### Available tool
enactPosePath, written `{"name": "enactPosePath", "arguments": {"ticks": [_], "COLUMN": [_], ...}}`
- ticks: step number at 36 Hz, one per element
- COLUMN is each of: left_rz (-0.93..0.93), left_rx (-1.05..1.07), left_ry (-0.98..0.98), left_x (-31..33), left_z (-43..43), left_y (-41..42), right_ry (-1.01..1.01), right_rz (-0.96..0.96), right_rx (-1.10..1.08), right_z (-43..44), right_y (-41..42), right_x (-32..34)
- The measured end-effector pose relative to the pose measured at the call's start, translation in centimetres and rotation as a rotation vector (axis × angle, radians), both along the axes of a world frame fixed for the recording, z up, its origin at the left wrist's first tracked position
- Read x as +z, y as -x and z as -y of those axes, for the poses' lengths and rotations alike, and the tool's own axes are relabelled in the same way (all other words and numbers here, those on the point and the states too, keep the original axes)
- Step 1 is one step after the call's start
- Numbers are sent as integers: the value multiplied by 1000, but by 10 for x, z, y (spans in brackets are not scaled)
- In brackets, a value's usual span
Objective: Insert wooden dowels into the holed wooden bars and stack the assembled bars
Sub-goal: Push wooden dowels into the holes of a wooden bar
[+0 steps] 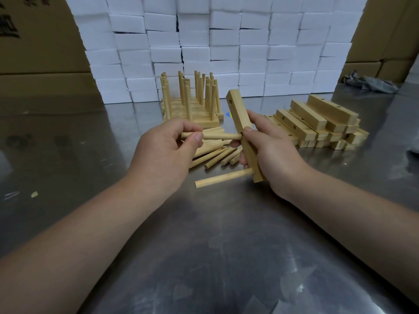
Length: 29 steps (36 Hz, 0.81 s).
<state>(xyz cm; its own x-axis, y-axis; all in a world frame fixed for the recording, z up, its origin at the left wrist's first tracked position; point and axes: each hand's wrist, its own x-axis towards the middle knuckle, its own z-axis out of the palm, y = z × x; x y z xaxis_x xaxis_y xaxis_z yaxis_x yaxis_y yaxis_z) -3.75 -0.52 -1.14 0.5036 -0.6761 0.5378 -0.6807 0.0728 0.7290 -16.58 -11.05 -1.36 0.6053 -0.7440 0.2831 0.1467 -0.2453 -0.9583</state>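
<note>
The right hand (272, 152) grips a bar (238, 109). The left hand (163, 152) pinches a dowel (217, 136), tip at the bar's middle hole, above a second dowel (222, 179).

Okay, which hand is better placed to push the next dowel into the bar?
Left. The left hand pinches the dowel with its tip at the middle hole of the bar; the right hand grips the bar, so it likely just steadies.
</note>
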Motion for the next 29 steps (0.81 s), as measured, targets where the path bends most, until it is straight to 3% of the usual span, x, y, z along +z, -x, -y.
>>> {"name": "enactPosePath", "arguments": {"ticks": [29], "left_rz": [197], "left_rx": [6], "left_ry": [-93], "left_x": [-1], "left_z": [-1], "left_y": [-2], "right_ry": [-60], "right_rz": [75], "right_rx": [67], "right_z": [-1], "right_y": [2], "right_x": [1]}}
